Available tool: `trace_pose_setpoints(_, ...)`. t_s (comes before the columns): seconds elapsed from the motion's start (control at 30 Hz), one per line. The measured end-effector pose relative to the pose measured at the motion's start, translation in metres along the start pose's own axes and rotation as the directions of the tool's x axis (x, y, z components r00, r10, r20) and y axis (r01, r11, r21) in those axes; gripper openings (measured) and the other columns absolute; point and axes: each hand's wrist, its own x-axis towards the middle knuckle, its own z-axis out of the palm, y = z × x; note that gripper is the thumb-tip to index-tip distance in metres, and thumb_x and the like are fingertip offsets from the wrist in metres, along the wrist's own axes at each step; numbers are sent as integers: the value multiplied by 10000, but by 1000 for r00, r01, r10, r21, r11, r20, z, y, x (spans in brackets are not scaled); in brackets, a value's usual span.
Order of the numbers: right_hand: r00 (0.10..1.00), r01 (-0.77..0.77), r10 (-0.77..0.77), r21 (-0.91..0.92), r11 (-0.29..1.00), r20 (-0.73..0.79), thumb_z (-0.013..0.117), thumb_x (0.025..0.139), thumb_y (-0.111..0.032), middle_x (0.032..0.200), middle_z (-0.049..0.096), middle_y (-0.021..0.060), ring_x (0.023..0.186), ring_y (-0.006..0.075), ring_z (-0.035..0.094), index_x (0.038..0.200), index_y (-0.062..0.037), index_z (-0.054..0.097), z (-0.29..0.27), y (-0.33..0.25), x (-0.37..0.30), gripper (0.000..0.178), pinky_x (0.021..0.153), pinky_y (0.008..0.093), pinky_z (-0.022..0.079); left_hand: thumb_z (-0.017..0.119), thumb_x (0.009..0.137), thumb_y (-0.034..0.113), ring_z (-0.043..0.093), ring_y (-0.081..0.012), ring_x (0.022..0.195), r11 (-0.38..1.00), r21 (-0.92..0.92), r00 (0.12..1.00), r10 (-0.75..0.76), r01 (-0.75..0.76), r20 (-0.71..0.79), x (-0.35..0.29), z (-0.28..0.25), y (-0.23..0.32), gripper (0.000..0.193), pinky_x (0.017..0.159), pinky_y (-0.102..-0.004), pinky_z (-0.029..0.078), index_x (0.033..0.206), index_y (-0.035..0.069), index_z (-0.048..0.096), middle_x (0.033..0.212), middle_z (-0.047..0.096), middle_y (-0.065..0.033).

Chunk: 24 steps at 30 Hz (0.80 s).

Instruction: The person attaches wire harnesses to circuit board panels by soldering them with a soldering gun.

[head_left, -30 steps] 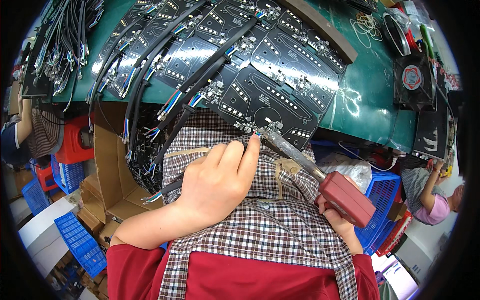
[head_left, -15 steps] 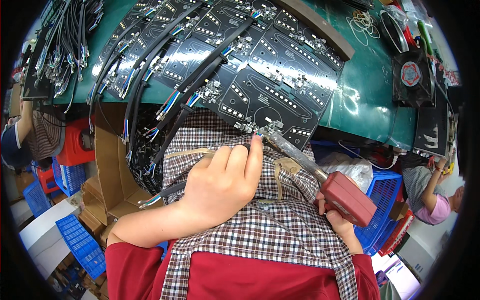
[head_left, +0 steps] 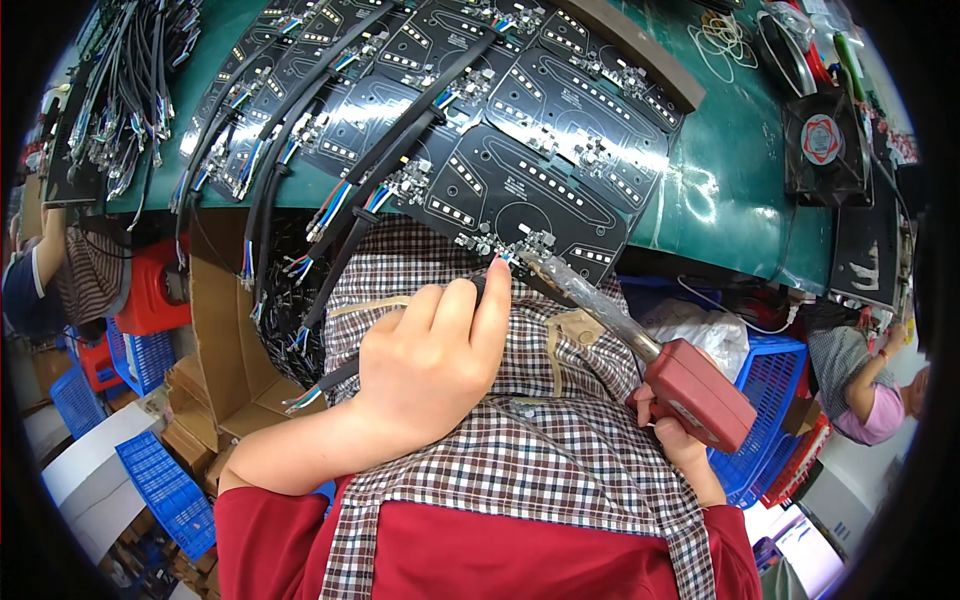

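My left hand [head_left: 430,345] is closed on a black cable [head_left: 342,374], its index finger pressing the coloured wires against the near edge of a black circuit board [head_left: 555,205]. The cable's other end, with bare-tipped wires, sticks out on the left below the hand. My right hand [head_left: 675,435] grips a soldering iron [head_left: 700,395] with a blocky red handle. Its long metal barrel slants up to the left, and the tip meets the component cluster beside my left fingertip. The exact contact at the joint is too small to make out.
More boards with black cables [head_left: 375,180] spread across the green table [head_left: 730,225], overhanging its near edge. A cable bundle [head_left: 125,90] lies far left, a small fan [head_left: 825,145] right. A cardboard box [head_left: 230,330] and blue crates [head_left: 770,400] flank me. Other people sit at both sides.
The boards have shifted slightly left and up in view. My left hand has moved a little left and down with the cable; the iron's tip stays at the board's near edge.
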Motion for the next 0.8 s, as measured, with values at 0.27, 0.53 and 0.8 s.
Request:
trace_pose_setpoints(0.27, 997, -81, 78, 128, 989, 24, 717, 635, -73, 911, 644, 116, 855, 281, 630, 894, -61, 667, 9, 2, -3, 264, 696, 353, 533, 551, 655, 93, 432, -86, 529, 1000, -4, 1000, 16, -16, 18, 2, -2, 0, 385, 383, -211, 305, 1026, 34, 637, 630, 398, 26)
trace_pose_setpoints(0.53, 998, 56, -55, 306, 951, -10, 705, 637, -79, 918, 647, 138, 860, 300, 631, 918, -32, 663, 5, -4, 10, 288, 737, 368, 531, 555, 657, 101, 435, -84, 539, 1000, -14, 1000, 8, -8, 18, 3, -2, 0, 372, 390, -210, 309, 1014, 40, 638, 636, 409, 28)
trace_pose_setpoints(0.8, 1000, -14, 13, 104, 994, 6, 714, 599, -23, 886, 649, 130, 798, 302, 639, 894, -31, 657, 3, -3, 3, 301, 711, 369, 531, 560, 592, 39, 409, -107, 489, 1000, -22, 1000, 15, -15, 0, 4, -1, 4, 441, 389, -244, 288, 1024, 13, 643, 604, 360, 4)
